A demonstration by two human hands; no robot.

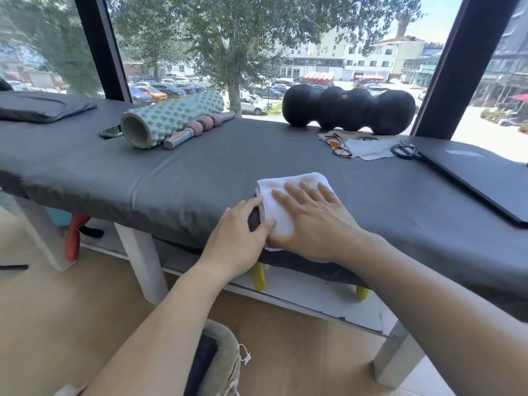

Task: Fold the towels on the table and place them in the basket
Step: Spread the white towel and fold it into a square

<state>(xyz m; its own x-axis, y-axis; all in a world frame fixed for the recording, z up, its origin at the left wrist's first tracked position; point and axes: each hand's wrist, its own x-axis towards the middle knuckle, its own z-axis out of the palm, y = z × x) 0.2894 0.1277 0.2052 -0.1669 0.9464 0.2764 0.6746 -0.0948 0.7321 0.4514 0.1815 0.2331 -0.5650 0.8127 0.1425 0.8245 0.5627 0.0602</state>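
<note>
- A white towel (281, 197), folded into a narrow strip, is lying near the front edge of the table (185, 178), which is wearing a dark grey cover.
- The right hand (313, 221) is lying flat on top of the towel, fingers straight and spread, pressing it down.
- The left hand (238, 238) is resting at the towel's left edge, its fingers loosely bent and its thumb touching the fabric; whether it is pinching the edge is unclear.
- A basket (221, 358) with a grey rim is sitting on the floor below, partly hidden by the left forearm.
- Farther back on the table, a green foam roller (171, 117) is lying beside a massage stick (200, 128), and a black peanut-shaped roller (348, 110) is sitting by the window.
</note>
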